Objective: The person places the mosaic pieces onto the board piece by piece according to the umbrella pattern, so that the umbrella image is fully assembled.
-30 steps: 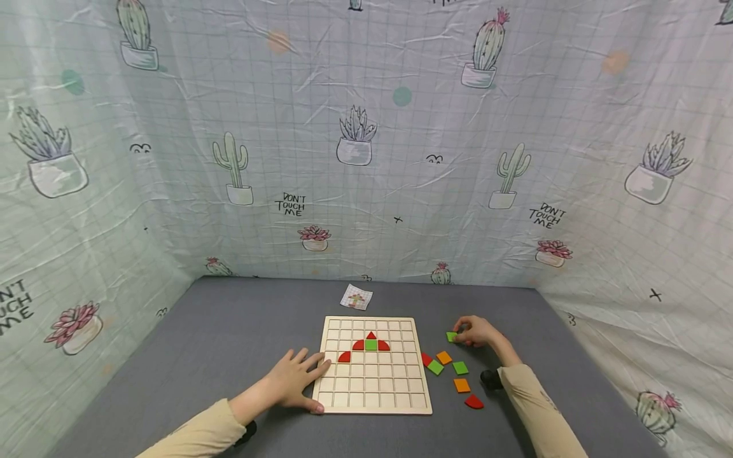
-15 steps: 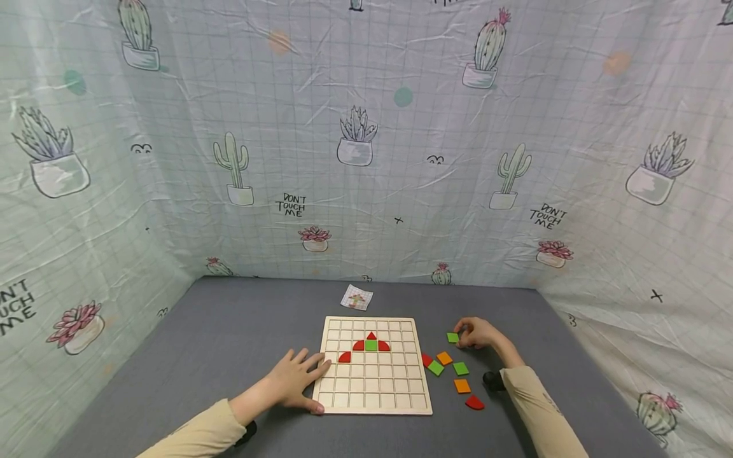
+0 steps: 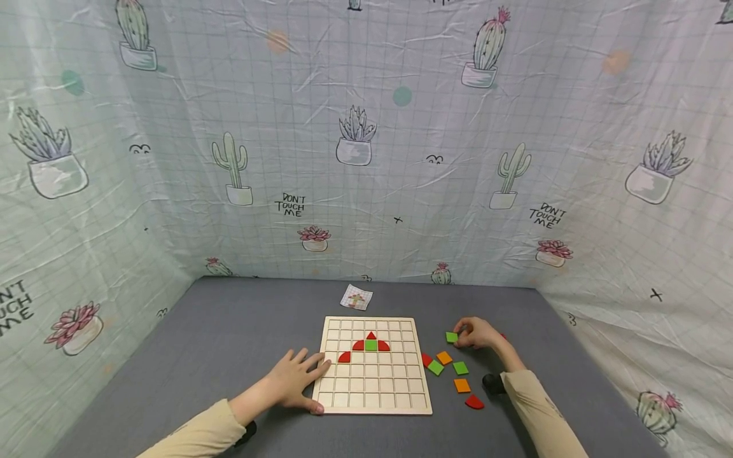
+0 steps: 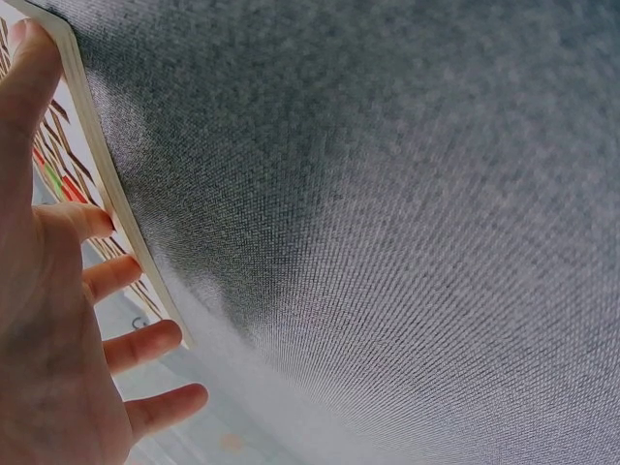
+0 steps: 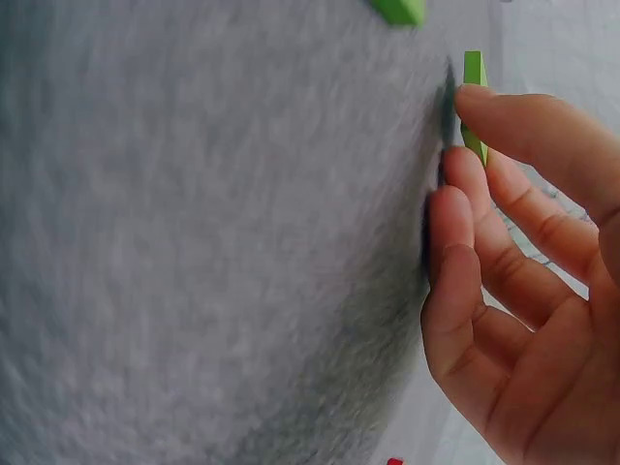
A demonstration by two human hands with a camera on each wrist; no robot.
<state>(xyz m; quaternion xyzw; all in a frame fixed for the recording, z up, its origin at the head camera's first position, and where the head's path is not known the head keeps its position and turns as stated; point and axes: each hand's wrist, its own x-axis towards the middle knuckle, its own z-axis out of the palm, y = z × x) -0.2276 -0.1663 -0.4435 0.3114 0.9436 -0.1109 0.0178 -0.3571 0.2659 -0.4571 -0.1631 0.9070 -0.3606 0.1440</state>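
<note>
My left hand lies spread at the left edge of a wooden grid board, its thumb at the near corner. In the left wrist view the fingers reach along the board's side. Set in the grid are a red triangle, a green square and several red quarter-circle pieces. Right of the board, my right hand pinches a green square tile between thumb and fingers. The right wrist view shows this tile edge-on, close over the grey cloth.
Loose pieces lie right of the board: orange squares, green squares, a red quarter-circle and a red piece by the board's edge. A small printed pattern card lies beyond the board. A cactus-print curtain surrounds the table.
The right hand keeps its pinch on the green tile, which has shifted only slightly. The left hand and the pieces in the grid stay where they were.
</note>
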